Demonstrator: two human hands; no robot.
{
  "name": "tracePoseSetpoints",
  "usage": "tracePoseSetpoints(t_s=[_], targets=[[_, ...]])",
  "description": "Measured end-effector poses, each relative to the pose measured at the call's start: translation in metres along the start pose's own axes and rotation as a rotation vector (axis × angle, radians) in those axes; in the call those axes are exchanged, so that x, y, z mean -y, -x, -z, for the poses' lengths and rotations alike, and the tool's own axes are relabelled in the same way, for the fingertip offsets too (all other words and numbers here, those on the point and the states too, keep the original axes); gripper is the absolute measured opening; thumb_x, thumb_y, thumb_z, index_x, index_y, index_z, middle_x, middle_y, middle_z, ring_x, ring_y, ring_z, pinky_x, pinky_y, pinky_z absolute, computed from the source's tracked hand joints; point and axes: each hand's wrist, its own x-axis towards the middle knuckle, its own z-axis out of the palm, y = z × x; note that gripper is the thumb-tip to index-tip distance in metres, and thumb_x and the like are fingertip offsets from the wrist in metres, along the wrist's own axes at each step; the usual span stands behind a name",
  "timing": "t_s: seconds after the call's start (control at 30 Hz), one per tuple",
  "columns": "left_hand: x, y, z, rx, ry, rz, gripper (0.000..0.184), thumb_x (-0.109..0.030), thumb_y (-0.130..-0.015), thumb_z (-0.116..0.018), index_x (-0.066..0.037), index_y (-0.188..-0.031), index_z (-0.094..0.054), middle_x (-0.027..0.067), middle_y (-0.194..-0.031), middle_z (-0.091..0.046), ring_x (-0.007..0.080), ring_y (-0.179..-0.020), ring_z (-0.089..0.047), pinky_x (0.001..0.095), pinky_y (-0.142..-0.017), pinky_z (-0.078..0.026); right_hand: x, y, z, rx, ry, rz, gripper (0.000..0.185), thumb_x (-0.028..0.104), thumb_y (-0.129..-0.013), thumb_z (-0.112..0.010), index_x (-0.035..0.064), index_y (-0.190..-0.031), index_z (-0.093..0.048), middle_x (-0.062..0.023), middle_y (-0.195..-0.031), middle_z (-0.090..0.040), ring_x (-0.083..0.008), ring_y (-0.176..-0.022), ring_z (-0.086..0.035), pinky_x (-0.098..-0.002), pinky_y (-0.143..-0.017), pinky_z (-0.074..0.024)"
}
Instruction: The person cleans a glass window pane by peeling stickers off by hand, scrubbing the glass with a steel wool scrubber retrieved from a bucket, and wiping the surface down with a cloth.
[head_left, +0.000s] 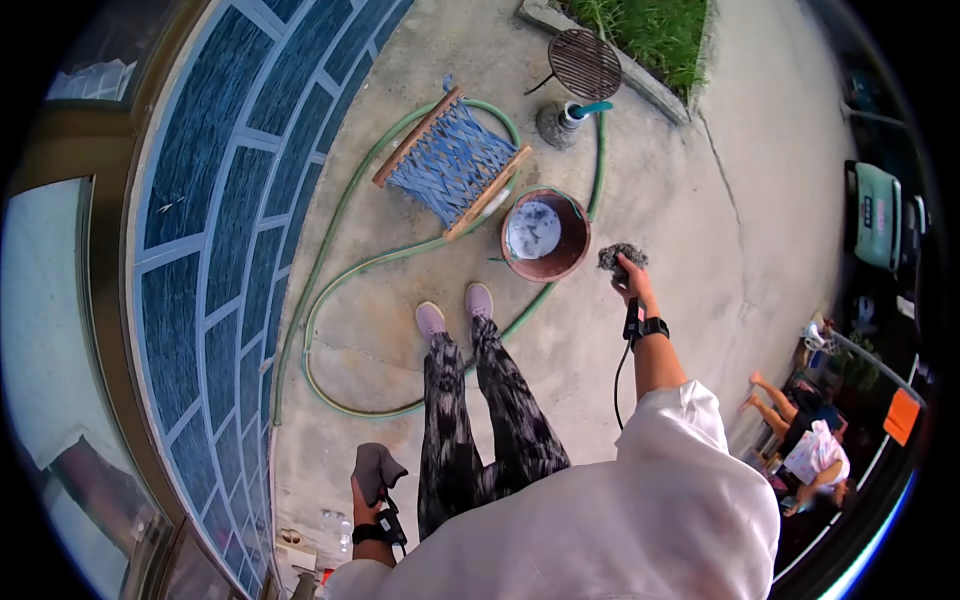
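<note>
My right hand (631, 280) is closed round a dark grey, shaggy scrubber or rag (622, 257), held out to the right of a brown bucket (575, 245). Whitish, foamy liquid (534, 229) shows inside the bucket. Low at the left, my left hand (362, 500) is by a grey-brown cloth-like thing (376, 470) that hides most of its fingers. Straps with small black devices are round both wrists, and a cable hangs from the right one.
A green hose (318, 300) loops over the concrete around my feet. Ahead are a wooden-framed stool with blue webbing (450, 160), a round slatted stand (584, 64) and a grey pot (558, 125). Blue tiled wall (215, 220) at left; a seated person (815, 450) and car (877, 215) at right.
</note>
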Motion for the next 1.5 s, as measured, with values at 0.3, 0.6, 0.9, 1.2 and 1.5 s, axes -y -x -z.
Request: tracePoseSetpoints(t_s=[0.3, 0.6, 0.9, 1.2, 1.5], targets=[[-0.108, -0.015, -0.011, 0.160, 0.839, 0.129, 0.041, -0.042, -0.098, -0.040, -0.011, -0.117, -0.060, 0.0031, -0.104, -0.064, 0.0177, -0.091, -0.061, 0.0319, -0.069, -0.048, 0.059, 0.103, 0.054, 0.021, 0.240, 0.104, 0.048, 0.038, -0.076, -0.076, 0.0169, -0.115, -0.058, -0.0023, -0.119, -0.060, -0.0216, -0.110, -0.052, -0.0549, -0.092, -0.0361], [-0.054, 0.059, -0.037, -0.477, 1.028, 0.060, 0.078, 0.000, -0.069, -0.049, -0.014, -0.144, -0.035, 0.0123, -0.114, -0.057, 0.0286, -0.100, -0.059, 0.0406, -0.083, -0.052, 0.053, 0.042, 0.065, 0.279, 0.375, 0.347, 0.021, 0.018, -0.084, -0.067, 0.0028, -0.098, -0.071, -0.0035, -0.084, -0.070, -0.0148, -0.067, -0.064, -0.0287, -0.061, -0.0492], [0.048, 0.124, -0.101, -0.814, 1.172, 0.137, 0.065, 0.006, -0.062, -0.050, -0.006, -0.126, -0.053, 0.0038, -0.087, -0.058, 0.0189, -0.074, -0.055, 0.0308, -0.065, -0.048, 0.054, 0.011, 0.055, 0.628, 0.275, 0.162, 0.032, 0.009, -0.067, -0.062, 0.0045, -0.098, -0.061, -0.0064, -0.086, -0.061, -0.0230, -0.079, -0.061, -0.0381, -0.075, -0.0502], [0.121, 0.180, -0.133, -0.735, 1.621, 0.039, 0.037, 0.001, -0.063, -0.051, -0.004, -0.100, -0.057, 0.0041, -0.082, -0.055, 0.0200, -0.076, -0.054, 0.0309, -0.071, -0.048, 0.014, 0.110, -0.163, 0.706, 0.715, 0.844, 0.024, 0.013, -0.063, -0.066, 0.0010, -0.083, -0.062, -0.0063, -0.082, -0.062, -0.0235, -0.075, -0.060, -0.0382, -0.067, -0.0513], [0.256, 0.233, -0.096, -0.860, 2.101, -0.004, 0.034, -0.035, -0.085, -0.063, -0.004, -0.099, -0.062, 0.0120, -0.098, -0.066, 0.0265, -0.091, -0.063, 0.0394, -0.086, -0.051, -0.250, 0.483, -0.320, 1.278, 0.872, 0.385, 0.039, 0.010, -0.073, -0.065, 0.0158, -0.109, -0.052, -0.0047, -0.103, -0.060, -0.0248, -0.094, -0.060, -0.0506, -0.077, -0.0470]])
